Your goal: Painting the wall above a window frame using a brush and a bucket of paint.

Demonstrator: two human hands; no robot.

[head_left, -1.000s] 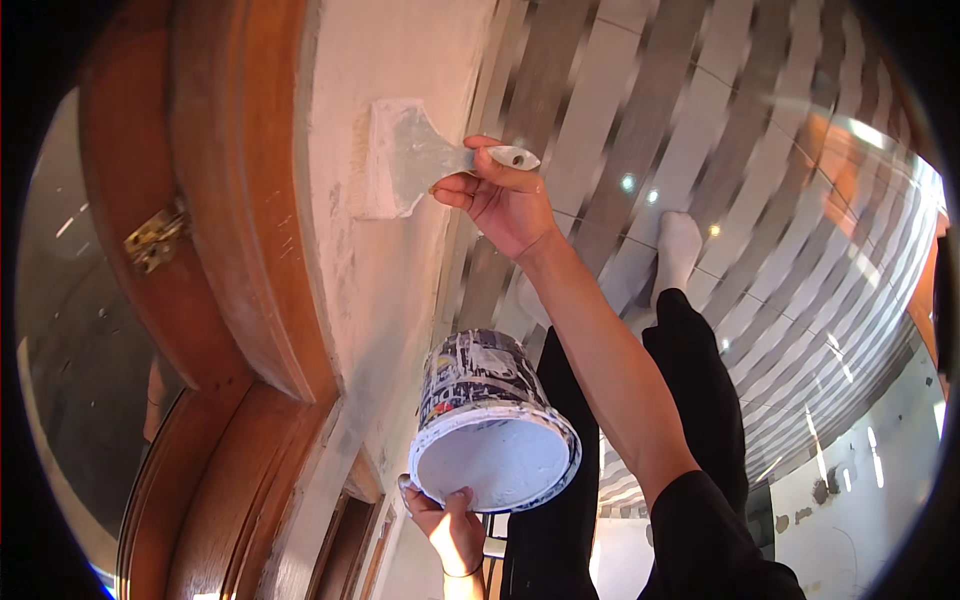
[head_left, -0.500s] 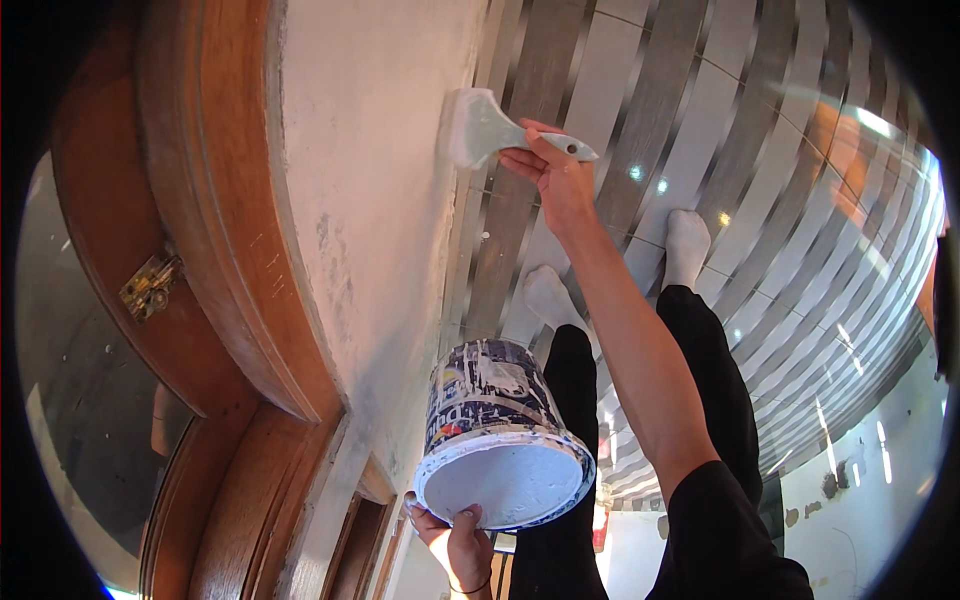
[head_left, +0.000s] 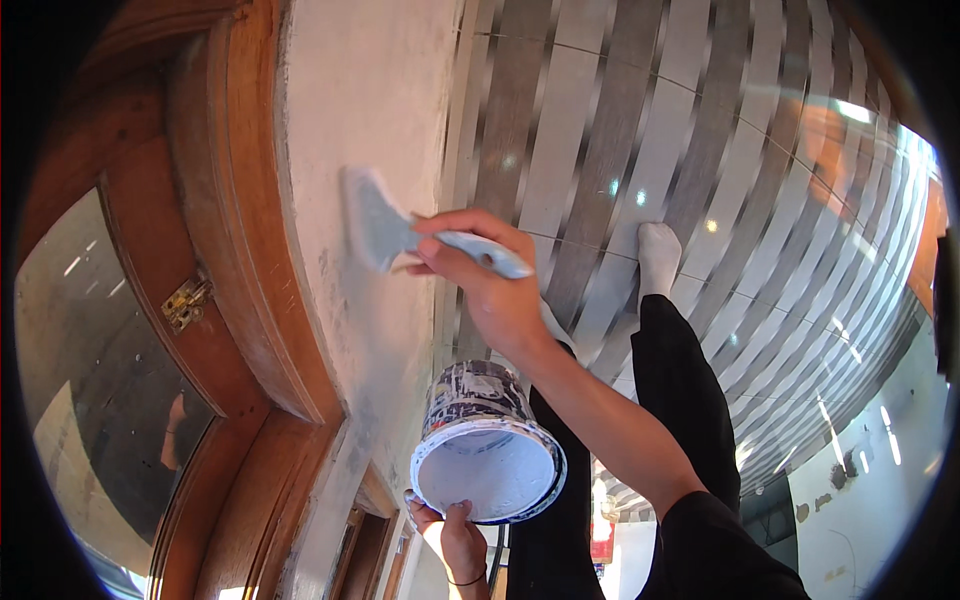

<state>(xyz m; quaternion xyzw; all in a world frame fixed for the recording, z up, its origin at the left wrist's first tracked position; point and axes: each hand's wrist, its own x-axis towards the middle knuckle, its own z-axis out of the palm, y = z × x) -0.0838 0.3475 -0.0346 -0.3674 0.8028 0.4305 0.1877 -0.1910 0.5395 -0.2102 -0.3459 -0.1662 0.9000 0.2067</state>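
My right hand (head_left: 485,270) is closed round the pale handle of a wide paintbrush (head_left: 390,228). The brush's white bristle end lies against or very close to the whitish wall (head_left: 370,110), a little right of the wooden frame. Lower down, my left hand (head_left: 455,535) grips the near rim of a paint bucket (head_left: 490,470), thumb over the edge. The bucket is tilted so its mouth faces me; white paint coats the inside, and dark, paint-smeared sides show behind the rim.
At left is a wooden window frame (head_left: 255,200) with dark glass (head_left: 110,350) and a brass latch (head_left: 187,302). Striped grey tiles cover the floor (head_left: 620,130), where my socked foot (head_left: 658,258) stands. A red and white object (head_left: 602,535) sits behind my legs.
My right hand has brought the brush left and toward me, from the wall's floor edge up onto the wall face. The bucket has shifted slightly left, still in my left hand.
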